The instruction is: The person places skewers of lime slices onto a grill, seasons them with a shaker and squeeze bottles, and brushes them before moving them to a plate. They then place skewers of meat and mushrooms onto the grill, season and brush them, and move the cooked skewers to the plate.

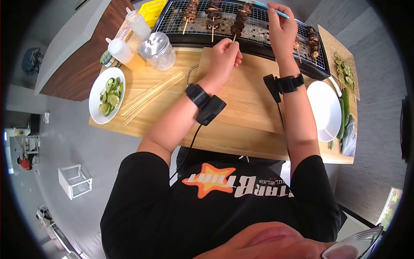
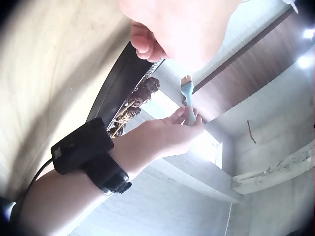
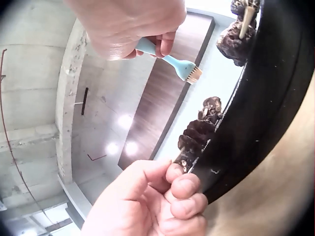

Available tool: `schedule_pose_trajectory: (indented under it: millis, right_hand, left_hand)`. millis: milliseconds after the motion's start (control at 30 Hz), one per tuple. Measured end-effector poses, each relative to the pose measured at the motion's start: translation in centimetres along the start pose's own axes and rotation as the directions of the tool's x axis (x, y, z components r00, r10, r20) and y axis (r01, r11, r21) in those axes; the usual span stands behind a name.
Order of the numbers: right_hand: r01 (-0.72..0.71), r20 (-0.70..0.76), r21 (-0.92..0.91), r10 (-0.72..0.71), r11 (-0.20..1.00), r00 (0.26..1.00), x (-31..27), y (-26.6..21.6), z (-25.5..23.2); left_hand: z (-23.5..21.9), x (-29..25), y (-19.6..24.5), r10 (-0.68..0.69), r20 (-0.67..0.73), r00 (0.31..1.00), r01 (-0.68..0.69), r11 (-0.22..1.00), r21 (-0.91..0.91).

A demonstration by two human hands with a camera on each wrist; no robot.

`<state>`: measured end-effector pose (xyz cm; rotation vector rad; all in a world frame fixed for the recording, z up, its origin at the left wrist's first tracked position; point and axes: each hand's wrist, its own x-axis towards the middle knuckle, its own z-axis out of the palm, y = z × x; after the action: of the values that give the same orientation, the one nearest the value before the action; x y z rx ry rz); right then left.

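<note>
My left hand (image 1: 224,62) pinches the bare stick end of a skewer of dark, browned pieces (image 1: 240,21), which lies over the wire grill (image 1: 254,51). In my right hand (image 1: 283,36) is a light blue basting brush (image 3: 181,66), gripped by its handle. The brush points left, and its pale bristles stand above the held skewer in the right wrist view. Two more skewers, a middle one (image 1: 213,15) and a far-left one (image 1: 190,11), lie on the grill left of my left hand. Another skewer (image 1: 313,41) lies at the grill's right end.
On the wooden table (image 1: 241,103), loose bamboo sticks (image 1: 153,96) lie left of my left forearm. A bowl (image 1: 93,103) of cucumber slices, squeeze bottles (image 1: 123,54) and a lidded jar (image 1: 160,54) stand at the left. A white bowl (image 1: 324,113) and whole cucumbers (image 1: 345,108) are at the right.
</note>
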<state>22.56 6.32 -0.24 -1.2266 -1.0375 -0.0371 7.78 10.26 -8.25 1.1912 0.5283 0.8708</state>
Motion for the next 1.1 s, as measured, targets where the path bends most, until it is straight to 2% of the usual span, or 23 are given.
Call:
schedule_pose_trajectory:
  millis: [100, 200, 300, 400, 500, 700, 800, 900, 1000, 1033, 1100]
  right_hand:
    - [0.026, 0.004, -0.024, -0.026, 0.999, 1.0, 0.0, 0.6, 0.1]
    - [-0.03, 0.059, -0.096, 0.036, 0.995, 0.998, 0.0, 1.3, -0.3]
    - [-0.06, 0.15, -0.137, 0.08, 0.989, 0.985, 0.6, 4.1, -0.8]
    - [-0.018, 0.146, -0.102, 0.033, 0.995, 0.989, 0.9, 3.4, -1.0]
    - [-0.06, 0.1, 0.084, 0.052, 0.995, 0.994, 0.9, 0.9, -0.8]
    - [-0.178, 0.241, 0.135, 0.142, 0.975, 0.96, 0.6, -1.6, -1.3]
    - [-0.127, 0.194, 0.061, 0.114, 0.99, 0.974, 0.5, -0.8, -0.8]
    - [0.011, 0.06, 0.182, -0.022, 0.983, 0.998, 0.8, 1.4, 0.0]
    - [0.109, 0.077, -0.051, -0.105, 0.993, 0.992, 0.9, 2.9, -0.4]
    - [0.009, 0.129, -0.177, 0.014, 0.984, 0.992, 0.6, 2.2, -0.8]
    - [-0.036, 0.186, -0.205, 0.075, 0.978, 0.98, 0.4, 2.7, -0.8]
  left_hand:
    - [-0.1, 0.0, -0.1, -0.009, 0.013, 1.0, 0.009, 1.0, 0.001]
    - [-0.2, 0.1, -0.1, -0.028, 0.017, 0.999, 0.028, 1.0, -0.01]
    - [-0.2, 0.1, -0.2, -0.04, 0.027, 0.999, 0.04, 0.999, -0.017]
    - [-0.3, 0.2, -0.2, -0.044, 0.026, 0.999, 0.045, 0.999, -0.028]
    - [-0.4, 0.3, -0.3, -0.059, 0.02, 0.998, 0.06, 0.997, -0.047]
    - [-0.3, 0.1, 0.1, -0.075, 0.003, 0.997, 0.075, 0.996, -0.045]
    - [-0.4, 0.1, 0.0, -0.066, 0.009, 0.998, 0.066, 0.997, -0.042]
    - [-0.5, 0.2, -0.3, -0.062, 0.007, 0.998, 0.062, 0.997, -0.046]
    - [-0.5, 0.2, -0.3, -0.057, 0.016, 0.998, 0.058, 0.997, -0.06]
    - [-0.5, 0.2, -0.3, -0.054, 0.021, 0.998, 0.055, 0.996, -0.064]
    - [-0.6, 0.3, -0.4, -0.059, 0.026, 0.998, 0.06, 0.997, -0.047]
